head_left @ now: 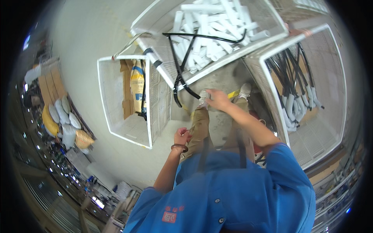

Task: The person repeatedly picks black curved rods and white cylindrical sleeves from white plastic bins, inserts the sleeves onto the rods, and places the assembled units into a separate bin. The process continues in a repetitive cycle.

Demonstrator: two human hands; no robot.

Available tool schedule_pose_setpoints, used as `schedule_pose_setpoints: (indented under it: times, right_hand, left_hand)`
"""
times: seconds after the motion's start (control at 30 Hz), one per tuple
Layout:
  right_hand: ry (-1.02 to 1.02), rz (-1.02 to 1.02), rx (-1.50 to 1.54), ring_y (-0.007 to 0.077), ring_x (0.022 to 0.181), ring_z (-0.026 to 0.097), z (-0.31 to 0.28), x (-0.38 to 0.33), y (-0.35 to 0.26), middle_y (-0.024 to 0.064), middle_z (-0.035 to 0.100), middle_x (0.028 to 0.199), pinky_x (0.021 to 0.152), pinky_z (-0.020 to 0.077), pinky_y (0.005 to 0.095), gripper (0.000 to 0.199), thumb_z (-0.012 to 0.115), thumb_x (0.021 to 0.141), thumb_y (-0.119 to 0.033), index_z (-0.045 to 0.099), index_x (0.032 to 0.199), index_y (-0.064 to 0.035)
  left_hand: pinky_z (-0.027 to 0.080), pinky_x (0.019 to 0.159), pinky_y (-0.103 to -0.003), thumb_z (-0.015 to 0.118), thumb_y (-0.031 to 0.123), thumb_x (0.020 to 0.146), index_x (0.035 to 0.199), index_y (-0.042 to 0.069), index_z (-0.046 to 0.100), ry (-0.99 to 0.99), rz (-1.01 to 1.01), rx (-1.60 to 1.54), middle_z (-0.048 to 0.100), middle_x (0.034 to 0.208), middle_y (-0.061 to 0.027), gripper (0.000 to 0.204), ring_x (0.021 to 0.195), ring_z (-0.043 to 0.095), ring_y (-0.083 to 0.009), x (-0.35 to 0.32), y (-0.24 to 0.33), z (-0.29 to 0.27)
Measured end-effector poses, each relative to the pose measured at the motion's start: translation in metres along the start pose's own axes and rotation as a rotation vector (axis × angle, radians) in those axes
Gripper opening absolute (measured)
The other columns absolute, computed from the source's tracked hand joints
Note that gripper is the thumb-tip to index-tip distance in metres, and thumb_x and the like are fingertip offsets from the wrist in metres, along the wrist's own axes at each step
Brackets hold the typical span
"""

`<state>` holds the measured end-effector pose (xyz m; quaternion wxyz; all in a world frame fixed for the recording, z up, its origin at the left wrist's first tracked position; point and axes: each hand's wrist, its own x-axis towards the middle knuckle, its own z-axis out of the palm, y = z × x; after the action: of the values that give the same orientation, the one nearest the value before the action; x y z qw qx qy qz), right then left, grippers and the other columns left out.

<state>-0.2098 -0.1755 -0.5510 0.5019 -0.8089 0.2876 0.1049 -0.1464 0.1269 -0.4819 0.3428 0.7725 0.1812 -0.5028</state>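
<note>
Reaching forward, right hand (217,99) grips the black frame (180,73) leaning against the front cart (155,58) of white tubes (210,35), left hand (182,136) loosely curled and empty; several frames already stacked in right cart (334,77).

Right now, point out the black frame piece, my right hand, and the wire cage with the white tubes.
black frame piece (179,77): head view, on its long bar.
right hand (217,99): head view, middle of the hand.
wire cage with white tubes (217,62): head view, on its near rim.
</note>
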Motion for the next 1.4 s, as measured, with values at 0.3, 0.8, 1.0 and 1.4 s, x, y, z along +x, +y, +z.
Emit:
schedule_pose_setpoints:
  times: [0.3,0.8,1.0,1.4]
  right_hand:
    - [0.374,0.244,0.270,0.0288,0.066,0.062,0.124,0.123,-0.075,0.0159,0.065,0.071,0.065,0.0494,0.0397,0.038,0.075,0.080,-0.037,0.066,0.092,-0.0026]
    - [0.750,-0.003,-0.218,0.0192,0.070,0.061,-0.238,-0.440,-0.324,0.0076,0.066,0.080,0.062,0.0445,0.0285,0.047,0.079,0.067,-0.037,0.066,0.092,0.0002]
    - [0.779,-0.133,-0.215,0.0294,0.073,0.064,-0.164,-0.413,-0.220,0.0080,0.066,0.083,0.063,0.0496,0.0375,0.035,0.079,0.077,-0.035,0.065,0.095,-0.0093]
    - [1.000,0.971,0.196,0.0340,0.098,0.060,0.159,-0.454,0.231,0.0106,0.062,0.103,0.082,0.0500,0.0461,0.029,0.069,0.078,-0.014,0.062,0.106,-0.0101]
  left_hand:
    - [0.057,0.062,-0.029,0.064,0.013,0.091,0.115,0.000,0.056,0.217,-0.036,-0.197,0.069,0.099,-0.0129,0.029,0.079,0.071,-0.0207,-0.029,-0.084,-0.137]
    - [0.044,0.102,-0.043,0.081,0.027,0.073,0.129,0.006,0.053,-0.585,1.713,0.387,0.058,0.130,-0.0141,0.066,0.121,0.055,-0.0338,-0.197,0.235,-0.026]
    - [0.048,0.091,-0.044,0.081,0.025,0.069,0.124,0.006,0.054,-1.096,1.874,0.753,0.064,0.114,-0.0135,0.066,0.107,0.061,-0.0324,-0.272,0.183,0.121]
    - [0.050,0.053,-0.038,0.076,0.032,0.085,0.093,0.002,0.059,-0.568,1.116,1.151,0.063,0.063,-0.0128,0.036,0.057,0.065,-0.0290,-0.047,0.005,0.235]
